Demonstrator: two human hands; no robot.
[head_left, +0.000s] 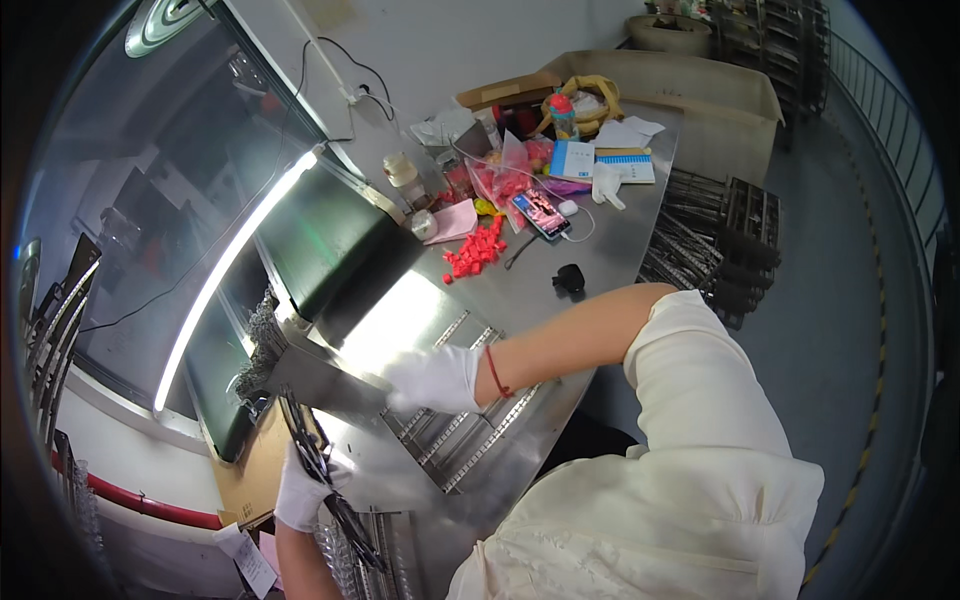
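My left hand (303, 492), in a white glove, is closed round a bundle of long thin dark strips (345, 515) near the table's left edge. What the strips are made of I cannot make out. My right hand (432, 380), also white-gloved, is blurred by motion, so its fingers do not show clearly. It is above a flat metal rack frame (470, 445) with notched rails, which lies on the steel table (520, 300). Part of the frame is hidden under my right hand and forearm.
Small red pieces (475, 250) lie in a pile, with a lit phone (540, 214) and a black object (569, 279) nearby. A dark green machine (330, 245) borders the table's left side. Stacked metal racks (715, 240) stand at the right. A cardboard box (245, 470) sits at the left.
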